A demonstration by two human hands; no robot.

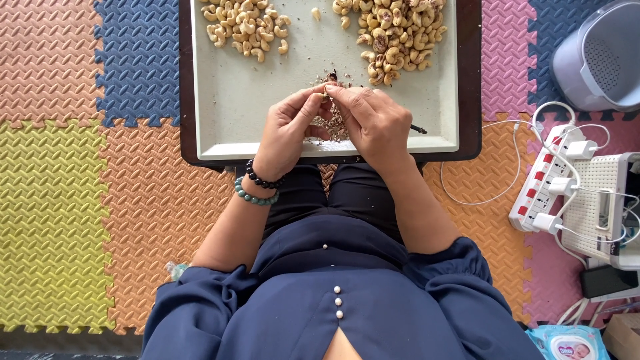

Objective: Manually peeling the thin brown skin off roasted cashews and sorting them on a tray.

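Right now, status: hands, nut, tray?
Left hand and right hand both pinching one cashew over tray. Peeled pile left, unpeeled pile right. Nothing blocking.

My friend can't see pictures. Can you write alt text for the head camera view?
Two hands, left hand and right hand, pinch a cashew over a tray. Peeled nuts and unpeeled nuts lie in separate piles.

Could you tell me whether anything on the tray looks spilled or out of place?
Only small things: brown skin flakes lie scattered on the tray beneath both hands, and one peeled cashew sits alone between the two piles. Nothing looks damaged.
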